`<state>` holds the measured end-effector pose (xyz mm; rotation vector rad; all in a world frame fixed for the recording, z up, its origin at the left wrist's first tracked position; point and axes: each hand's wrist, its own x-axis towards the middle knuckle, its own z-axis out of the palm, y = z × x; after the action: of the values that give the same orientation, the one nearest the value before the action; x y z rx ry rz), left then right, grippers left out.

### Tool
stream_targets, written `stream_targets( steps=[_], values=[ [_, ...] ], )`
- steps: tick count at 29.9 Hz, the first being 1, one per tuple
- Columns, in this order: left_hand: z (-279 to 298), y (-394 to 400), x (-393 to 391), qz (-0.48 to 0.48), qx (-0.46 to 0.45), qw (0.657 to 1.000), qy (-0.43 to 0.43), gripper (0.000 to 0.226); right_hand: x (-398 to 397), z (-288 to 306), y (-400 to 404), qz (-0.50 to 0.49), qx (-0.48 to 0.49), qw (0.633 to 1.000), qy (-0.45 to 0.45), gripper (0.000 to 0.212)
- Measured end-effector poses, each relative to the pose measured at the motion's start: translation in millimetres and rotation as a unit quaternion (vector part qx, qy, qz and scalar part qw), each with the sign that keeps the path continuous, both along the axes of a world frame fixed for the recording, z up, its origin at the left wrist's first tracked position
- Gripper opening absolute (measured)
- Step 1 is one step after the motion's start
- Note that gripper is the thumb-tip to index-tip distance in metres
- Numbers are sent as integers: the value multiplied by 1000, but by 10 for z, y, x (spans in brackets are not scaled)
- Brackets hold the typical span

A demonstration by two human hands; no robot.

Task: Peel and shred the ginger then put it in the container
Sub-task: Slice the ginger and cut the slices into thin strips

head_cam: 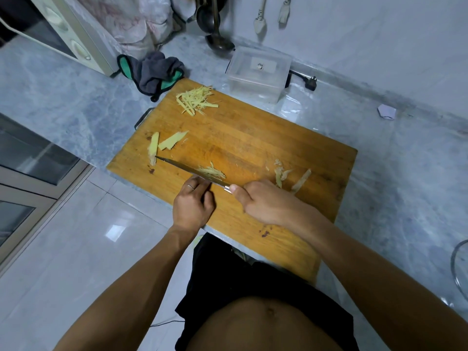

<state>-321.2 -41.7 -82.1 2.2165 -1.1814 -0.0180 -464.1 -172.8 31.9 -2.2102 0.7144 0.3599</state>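
1. Right hand [263, 201] grips the knife [192, 171], blade running up-left across the board [253, 138]
2. Left hand [193, 201], fingers curled, steadies ginger shreds [211, 172] just beside the blade
3. Uncut slices [167, 144] lie at the tip; container [258, 72] beyond

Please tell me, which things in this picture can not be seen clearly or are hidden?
- Knife handle: head view, hidden inside the right hand.
- Left hand fingertips: curled under, so what they press is unclear.
- Container label: too small to read.
- Round object at the right: cut off by the frame edge.
- Microwave: cut off at the top left.
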Motion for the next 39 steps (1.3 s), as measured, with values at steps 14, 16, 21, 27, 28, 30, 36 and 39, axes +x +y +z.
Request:
stream_targets(
  steps=[14,16,21,27,28,30,36,39],
  values=[
    [27,-14,-9,14,-15,1000,-14,28,42,-6,53,16,-7,1000,20,60],
    [16,-13,-7,18,-4,1000,-11,28,78,-55,65,18,-15,1000,18,57],
    [1,-6,1,18,4,1000,0,29,128,-114,65,18,-4,1000,5,56],
    [-2,-8,-2,18,1,1000,3,31,68,5,16,0,6,1000,-3,66],
    [0,-9,-1,17,0,1000,-1,31,50,17,17,0,6,1000,-2,67],
    [-4,-8,1,12,-3,1000,-11,31,21,32,20,0,7,1000,-1,67],
    [-12,-2,-2,3,-9,1000,-12,29,40,27,25,12,-6,1000,1,63],
    [-3,-6,2,4,-8,1000,-7,29,55,16,26,11,0,1000,3,63]
  ],
)
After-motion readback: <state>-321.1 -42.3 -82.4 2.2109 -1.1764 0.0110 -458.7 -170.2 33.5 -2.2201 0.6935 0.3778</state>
